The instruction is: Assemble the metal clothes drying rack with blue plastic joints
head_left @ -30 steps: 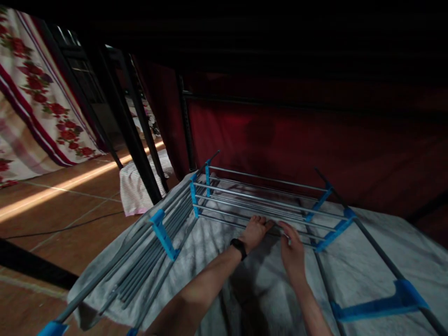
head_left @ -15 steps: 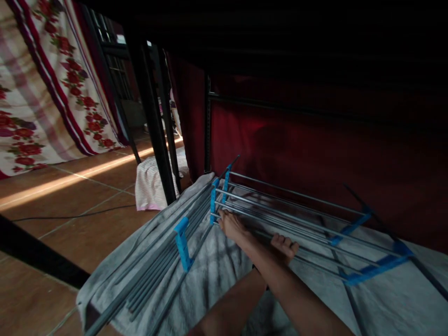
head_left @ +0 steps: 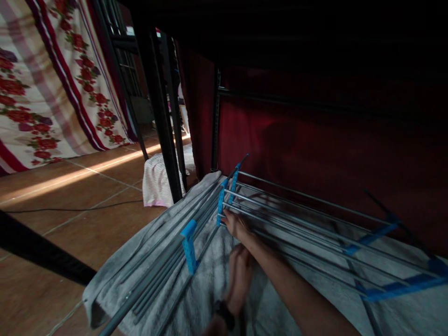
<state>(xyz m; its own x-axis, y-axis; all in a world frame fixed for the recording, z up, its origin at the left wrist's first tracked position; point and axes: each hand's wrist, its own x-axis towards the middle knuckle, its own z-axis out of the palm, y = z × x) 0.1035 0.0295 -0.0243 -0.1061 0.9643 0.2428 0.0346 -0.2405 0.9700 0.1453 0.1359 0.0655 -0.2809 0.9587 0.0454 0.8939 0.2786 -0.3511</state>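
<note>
A rack section (head_left: 297, 224) of grey metal rods joined by blue plastic end pieces lies on a grey blanket (head_left: 213, 294). My right hand (head_left: 237, 226) reaches to its left end, fingers closed around a rod close to the blue end piece (head_left: 220, 203). My left hand (head_left: 240, 267), with a dark band at the wrist, is just below my right wrist, over the blanket. Its fingers are curled in, and whatever they may hold is hidden. To the left lie several more grey rods (head_left: 157, 266) side by side, with a blue plastic bracket (head_left: 189, 247) standing beside them.
Dark metal posts (head_left: 163, 116) and a dark surface overhead frame the space. A deep red cloth (head_left: 297, 140) hangs behind the rack. Left are a brown tiled floor (head_left: 70, 196) with a black cable, a floral cloth (head_left: 70, 84) and a striped white cloth (head_left: 159, 179).
My left hand has come off the rack's front rods and moved left, below my right wrist. My right hand stays at the rack's left end. The view has shifted slightly.
</note>
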